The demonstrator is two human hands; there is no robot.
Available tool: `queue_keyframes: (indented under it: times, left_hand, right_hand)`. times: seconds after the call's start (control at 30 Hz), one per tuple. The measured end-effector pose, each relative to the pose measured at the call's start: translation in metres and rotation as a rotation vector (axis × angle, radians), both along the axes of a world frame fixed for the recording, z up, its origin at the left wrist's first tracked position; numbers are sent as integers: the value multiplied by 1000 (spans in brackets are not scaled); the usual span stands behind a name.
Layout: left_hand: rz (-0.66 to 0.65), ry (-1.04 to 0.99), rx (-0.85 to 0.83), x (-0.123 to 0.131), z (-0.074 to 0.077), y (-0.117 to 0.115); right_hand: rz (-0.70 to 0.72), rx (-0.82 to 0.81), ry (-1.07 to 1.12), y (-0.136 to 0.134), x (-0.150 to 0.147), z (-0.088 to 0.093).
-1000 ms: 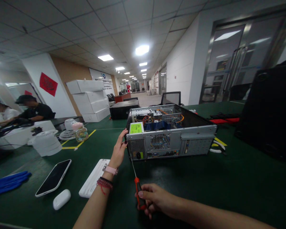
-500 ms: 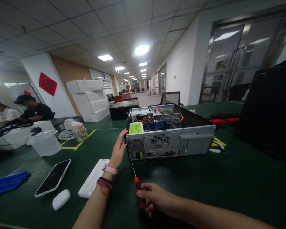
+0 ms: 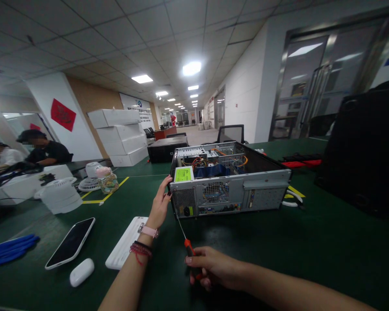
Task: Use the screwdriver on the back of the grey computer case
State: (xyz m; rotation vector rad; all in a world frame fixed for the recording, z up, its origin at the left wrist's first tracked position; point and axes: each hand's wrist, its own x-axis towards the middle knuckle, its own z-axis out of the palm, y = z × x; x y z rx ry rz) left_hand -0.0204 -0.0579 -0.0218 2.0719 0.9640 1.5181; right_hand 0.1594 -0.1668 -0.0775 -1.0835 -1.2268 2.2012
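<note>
An opened computer case (image 3: 222, 196) lies on the green table, its vented rear panel facing me and cables showing inside. A power supply with a bright green label (image 3: 183, 174) fills its near left corner. My left hand (image 3: 161, 202) rests with fingers apart against the case's left edge, holding nothing. In my right hand (image 3: 210, 265) is a red and black screwdriver (image 3: 189, 248), gripped by the handle. Its thin shaft slants up and left to the lower left corner of the rear panel; the exact contact at the tip is too small to tell.
Left of my arms lie a white flat box (image 3: 125, 246), a phone (image 3: 71, 242), a white earbud case (image 3: 82, 272) and blue gloves (image 3: 11, 251). A black panel (image 3: 359, 160) stands at the right. Two people sit at the far left.
The view has shifted slightly. The screwdriver handle and my right hand's fingers have turned a little; my left hand stays against the case.
</note>
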Motion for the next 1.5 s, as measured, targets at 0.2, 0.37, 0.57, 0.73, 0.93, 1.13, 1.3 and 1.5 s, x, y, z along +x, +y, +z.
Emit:
queue_keyframes:
  times: [0.2,0.37,0.57,0.73,0.93,1.13,1.3,1.5]
  left_hand:
    - [-5,-1,-14,0,0,-1]
    - [-8,-5,-15,0,2,-1]
    - [-15,-8,-1,0,2,-2]
    - [-11,-10,-12,1,2,-2]
    - [-3,-2,-16,0,1,0]
    - [-8,-6,-10,0,1,0]
    - [-9,-7,-20,0,2,-2]
    - [1,-2,-3,0,1,-1]
  right_hand:
    - [78,-123,134,5,6,-5]
    - [152,-105,210,7,11,-5]
    - [82,-77,155,4,10,1]
    - [51,-66,130,7,6,-1]
    - [77,-63,138,8,7,0]
    - [124,-84,210,9,7,-3]
    - [162,-108,242,10,9,-6]
    - [153,-80,232,9,11,-4]
